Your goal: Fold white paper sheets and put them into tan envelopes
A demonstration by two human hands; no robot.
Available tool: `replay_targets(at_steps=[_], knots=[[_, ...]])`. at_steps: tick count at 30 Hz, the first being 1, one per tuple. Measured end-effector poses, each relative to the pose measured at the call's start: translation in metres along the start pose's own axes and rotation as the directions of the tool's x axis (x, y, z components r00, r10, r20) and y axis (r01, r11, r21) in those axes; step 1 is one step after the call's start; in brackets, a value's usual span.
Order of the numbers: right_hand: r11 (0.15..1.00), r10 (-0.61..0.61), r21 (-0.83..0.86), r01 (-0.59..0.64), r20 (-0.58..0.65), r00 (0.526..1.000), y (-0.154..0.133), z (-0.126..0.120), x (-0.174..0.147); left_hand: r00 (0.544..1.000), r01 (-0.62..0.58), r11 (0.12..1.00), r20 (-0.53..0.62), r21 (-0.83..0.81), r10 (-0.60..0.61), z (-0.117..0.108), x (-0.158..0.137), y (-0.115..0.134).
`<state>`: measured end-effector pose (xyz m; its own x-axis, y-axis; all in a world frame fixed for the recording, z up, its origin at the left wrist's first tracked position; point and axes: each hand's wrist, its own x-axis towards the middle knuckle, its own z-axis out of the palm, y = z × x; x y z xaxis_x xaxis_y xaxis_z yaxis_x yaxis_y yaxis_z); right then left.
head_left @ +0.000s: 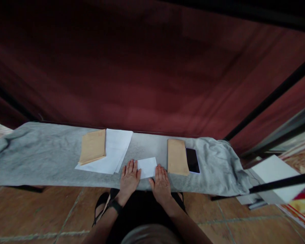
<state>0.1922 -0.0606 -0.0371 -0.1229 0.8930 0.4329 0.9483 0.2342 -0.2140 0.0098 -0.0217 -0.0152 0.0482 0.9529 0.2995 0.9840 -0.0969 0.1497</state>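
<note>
A small white sheet of paper (pixel 147 167), perhaps folded, lies flat on the grey cloth in front of me. My left hand (pixel 129 177) rests palm down at its left edge, fingers stretched out. At the right edge lies my right hand (pixel 161 182), also flat, its thumb near the paper's lower corner. Left of my hands are larger white sheets (pixel 117 149), partly under a stack of brown envelopes (pixel 93 146). Another stack of brown envelopes (pixel 177 157) lies to the right of my right hand.
A phone (pixel 192 160) with a dark screen lies beside the right envelopes. Grey cloth (pixel 48 156) covers the long narrow surface. Behind it hangs dark red fabric (pixel 147 84) with black bars (pixel 269 98) at the right. White boards (pixel 278 176) stand at the far right above the tiled floor.
</note>
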Motion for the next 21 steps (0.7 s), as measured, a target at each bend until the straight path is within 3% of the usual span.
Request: replay_targets(at_steps=[7,12,16,19,21], knots=[[1.0,0.011,-0.006,-0.011,-0.02,1.0,-0.002,-0.005,-0.006,0.988,0.061,0.966,0.153,-0.252,-0.022,-0.029,0.037,-0.001],[1.0,0.003,0.025,-0.003,-0.008,1.0,0.002,-0.005,-0.005,0.971,0.159,0.904,0.229,-0.396,-0.07,-0.028,0.053,-0.014],[0.997,0.02,0.07,-0.021,0.009,1.0,0.007,-0.01,0.003,0.943,0.301,0.766,0.295,-0.568,-0.152,-0.021,0.054,-0.028],[0.993,0.004,0.122,-0.005,0.012,1.0,0.009,-0.017,0.017,0.915,0.403,0.611,0.277,-0.681,-0.295,-0.016,0.046,-0.029],[0.988,-0.007,0.157,0.004,0.018,1.0,0.004,-0.021,0.028,0.871,0.454,0.488,0.258,-0.745,-0.417,-0.012,0.038,-0.023]])
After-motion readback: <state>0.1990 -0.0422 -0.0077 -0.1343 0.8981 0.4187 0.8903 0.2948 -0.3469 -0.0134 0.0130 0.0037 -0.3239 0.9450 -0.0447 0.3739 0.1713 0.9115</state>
